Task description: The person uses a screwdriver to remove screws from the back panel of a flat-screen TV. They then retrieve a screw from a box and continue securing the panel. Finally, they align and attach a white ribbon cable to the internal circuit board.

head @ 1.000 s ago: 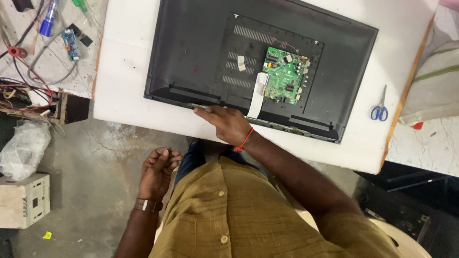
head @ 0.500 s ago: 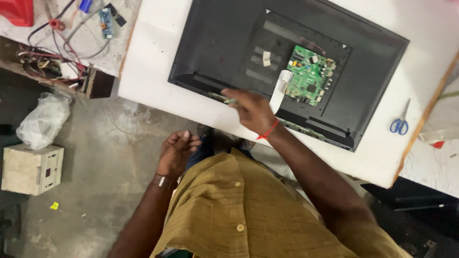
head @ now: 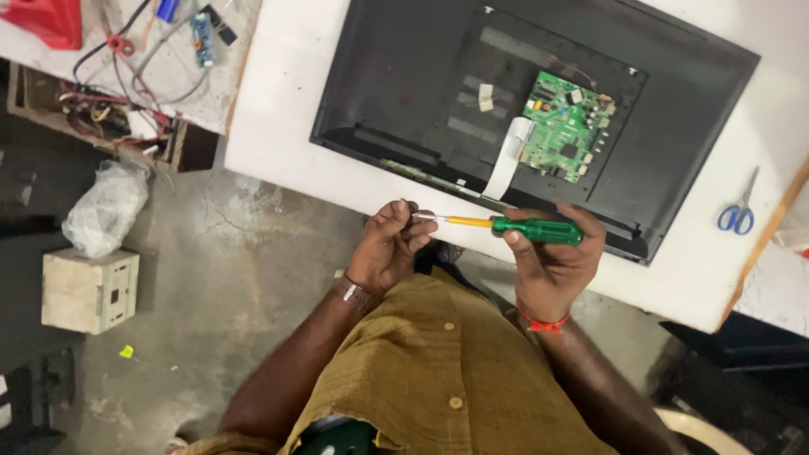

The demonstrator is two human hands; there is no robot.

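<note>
A flat black television [head: 421, 93] lies face down on a white table [head: 278, 126], its back panel showing a green circuit board [head: 563, 126] and a white ribbon cable [head: 506, 168]. My right hand [head: 552, 261] grips the green handle of a screwdriver [head: 527, 228] in front of the television's near edge. The yellow and metal shaft points left. My left hand [head: 392, 244] pinches the metal tip between its fingers. A watch sits on my left wrist and a red thread on my right.
Blue-handled scissors [head: 738, 211] lie on the table at the right. A cluttered bench [head: 160, 50] with wires and small boards stands at upper left. On the concrete floor sit a white plastic bag [head: 105, 206] and a beige box [head: 88, 289].
My right hand has come off the television's near edge and now holds the screwdriver. My left hand has risen from my lap to the tip. The camera view moved closer.
</note>
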